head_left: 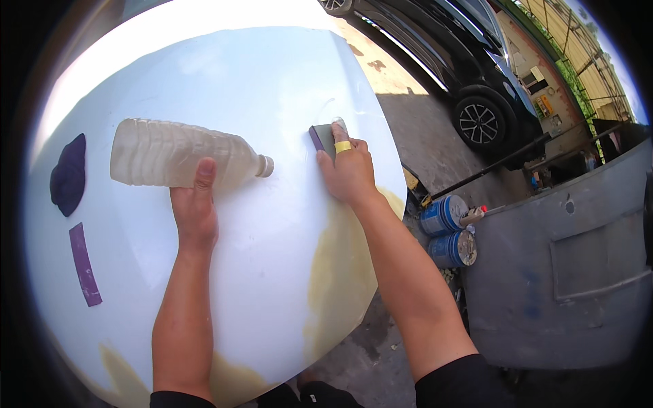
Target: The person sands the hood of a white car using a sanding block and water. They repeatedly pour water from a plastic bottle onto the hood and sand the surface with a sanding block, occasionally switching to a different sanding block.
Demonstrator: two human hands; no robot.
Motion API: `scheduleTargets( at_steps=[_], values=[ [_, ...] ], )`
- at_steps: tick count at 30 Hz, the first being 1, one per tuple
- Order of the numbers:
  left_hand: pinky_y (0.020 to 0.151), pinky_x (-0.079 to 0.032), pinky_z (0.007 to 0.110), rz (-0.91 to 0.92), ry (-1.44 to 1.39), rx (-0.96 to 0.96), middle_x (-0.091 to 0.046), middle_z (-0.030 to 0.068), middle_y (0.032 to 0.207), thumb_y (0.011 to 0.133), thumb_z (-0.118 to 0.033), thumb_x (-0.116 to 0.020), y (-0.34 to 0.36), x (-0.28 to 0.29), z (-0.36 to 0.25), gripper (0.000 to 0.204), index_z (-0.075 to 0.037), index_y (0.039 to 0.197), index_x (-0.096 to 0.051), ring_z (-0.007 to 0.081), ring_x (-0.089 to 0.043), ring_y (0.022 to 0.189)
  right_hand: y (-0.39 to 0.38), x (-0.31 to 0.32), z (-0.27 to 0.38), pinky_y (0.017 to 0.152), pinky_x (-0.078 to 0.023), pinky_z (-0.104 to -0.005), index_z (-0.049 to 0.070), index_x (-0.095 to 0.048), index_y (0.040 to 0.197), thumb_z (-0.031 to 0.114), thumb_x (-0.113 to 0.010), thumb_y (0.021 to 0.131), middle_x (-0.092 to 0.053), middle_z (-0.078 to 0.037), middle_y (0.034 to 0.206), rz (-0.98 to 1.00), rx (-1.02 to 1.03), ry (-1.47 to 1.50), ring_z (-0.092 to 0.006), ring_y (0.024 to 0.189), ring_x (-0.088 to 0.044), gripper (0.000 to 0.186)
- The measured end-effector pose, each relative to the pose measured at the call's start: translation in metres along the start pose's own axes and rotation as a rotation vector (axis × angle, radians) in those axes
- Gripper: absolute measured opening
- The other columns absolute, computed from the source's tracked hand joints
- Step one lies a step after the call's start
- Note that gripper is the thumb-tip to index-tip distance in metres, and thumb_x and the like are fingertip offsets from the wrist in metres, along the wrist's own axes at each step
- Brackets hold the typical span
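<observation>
Gripping translucent ribbed plastic bottle (153, 151) in left hand (195, 214) over white curved panel (272, 272), with long axis left-to-right, capped neck (264, 166) rightward. Clasping grey-green, purple-edged rectangular block (324, 138) in right hand (350, 171) against panel.

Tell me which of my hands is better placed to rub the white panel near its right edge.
Probably your right hand: it has the purple-edged block on the white panel, nearer that edge. Your left hand holds the plastic bottle farther left.
</observation>
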State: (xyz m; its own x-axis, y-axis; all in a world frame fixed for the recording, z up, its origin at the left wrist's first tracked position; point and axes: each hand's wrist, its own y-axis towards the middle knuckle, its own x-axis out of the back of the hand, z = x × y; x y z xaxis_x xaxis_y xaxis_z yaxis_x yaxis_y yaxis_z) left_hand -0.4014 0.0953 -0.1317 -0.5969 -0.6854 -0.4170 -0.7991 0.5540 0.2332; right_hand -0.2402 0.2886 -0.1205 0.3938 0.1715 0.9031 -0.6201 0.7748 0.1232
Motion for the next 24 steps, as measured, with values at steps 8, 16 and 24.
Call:
scheduleTargets(
  at_steps=[8, 16, 24],
  values=[
    [0.113, -0.033, 0.037, -0.029, -0.024, 0.036, -0.048, 0.008, 0.137, 0.094, -0.039, -0.069, -0.001, 0.008, -0.001, 0.065, -0.003, 0.141, -0.041, 0.0203, -0.044, 0.128, -0.144, -0.024, -0.006, 0.102, -0.04, -0.0482, 0.007, -0.04, 0.148, 0.022, -0.07, 0.085, -0.055, -0.016, 0.138, -0.109, 0.37, 0.113, -0.0411, 0.122, -0.047, 0.071],
    [0.108, -0.039, 0.036, -0.007, -0.021, 0.016, -0.052, 0.0058, 0.133, 0.095, -0.042, -0.065, -0.001, 0.001, -0.001, 0.06, -0.006, 0.138, -0.044, 0.0194, -0.049, 0.124, -0.022, -0.007, -0.02, 0.101, -0.044, -0.0434, 0.007, -0.04, 0.147, 0.022, -0.065, 0.091, -0.048, -0.028, 0.13, -0.102, -0.009, 0.033, -0.0401, 0.117, -0.052, 0.063],
    [0.107, -0.041, 0.035, -0.023, -0.035, 0.048, -0.054, 0.005, 0.13, 0.096, -0.041, -0.066, -0.003, 0.001, 0.0, 0.057, -0.005, 0.136, -0.046, 0.0185, -0.052, 0.122, -0.097, -0.015, -0.031, 0.102, -0.043, -0.0442, 0.006, -0.04, 0.147, 0.018, -0.069, 0.087, -0.056, -0.021, 0.132, -0.137, 0.147, 0.076, -0.0389, 0.118, -0.05, 0.067]
  ],
)
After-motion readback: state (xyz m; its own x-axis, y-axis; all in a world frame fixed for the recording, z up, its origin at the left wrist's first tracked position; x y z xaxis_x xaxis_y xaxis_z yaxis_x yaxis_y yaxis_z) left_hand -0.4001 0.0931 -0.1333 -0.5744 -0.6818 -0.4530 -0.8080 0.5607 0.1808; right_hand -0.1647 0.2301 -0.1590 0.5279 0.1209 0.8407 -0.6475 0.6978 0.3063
